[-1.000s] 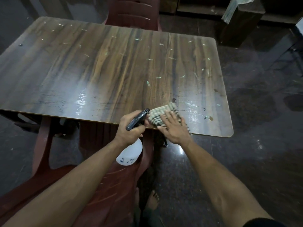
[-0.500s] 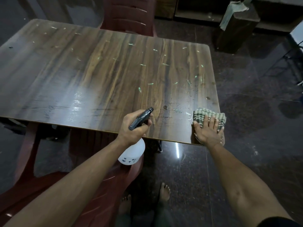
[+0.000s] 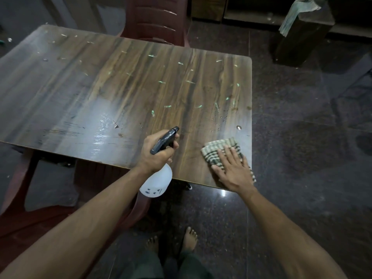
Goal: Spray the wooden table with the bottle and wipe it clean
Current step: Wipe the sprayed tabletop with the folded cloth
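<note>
A dark wooden table (image 3: 124, 87) fills the upper left, its top dotted with several pale green scraps and a wet sheen near the front edge. My left hand (image 3: 158, 153) grips the black trigger head of a white spray bottle (image 3: 158, 183), nozzle pointing out over the table, bottle body hanging just off the front edge. My right hand (image 3: 233, 170) presses flat, fingers straight, on a checked cloth (image 3: 217, 149) at the table's front right corner.
A maroon plastic chair (image 3: 159, 19) stands behind the table and another (image 3: 26, 216) sits under its front left side. A dark wooden block with a rag on it (image 3: 302, 35) stands at the back right. My bare feet (image 3: 189, 238) are on the dark glossy floor.
My right hand swept the cloth from the front middle of the table to the front right corner, then slightly back from the edge. The left hand kept the bottle in place.
</note>
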